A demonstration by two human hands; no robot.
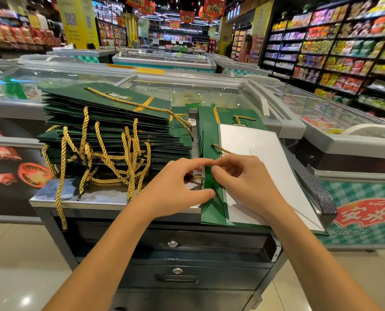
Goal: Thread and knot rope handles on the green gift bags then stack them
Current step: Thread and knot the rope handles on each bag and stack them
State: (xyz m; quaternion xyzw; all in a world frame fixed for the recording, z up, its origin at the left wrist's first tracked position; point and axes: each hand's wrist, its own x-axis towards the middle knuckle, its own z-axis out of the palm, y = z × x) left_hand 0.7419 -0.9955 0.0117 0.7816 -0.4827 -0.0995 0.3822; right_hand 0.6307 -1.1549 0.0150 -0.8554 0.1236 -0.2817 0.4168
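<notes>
On the counter [52,194] at left stands one stack [110,122] of bags with gold handles fitted, too many to count. To its right, one bag [213,205] lies flat on a smaller pile [250,118]. My left hand [178,185] pinches its rope [220,149] and my right hand [243,178] pinches its edge. I judge this knot unfinished and the bag not yet stacked.

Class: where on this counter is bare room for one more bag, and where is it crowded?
Bare: the counter's front-left strip below the bag stack, though gold ropes cross it; also the glass freezer lid behind. Crowded: the gap between stack and open bag, where left hand and right hand work.
</notes>
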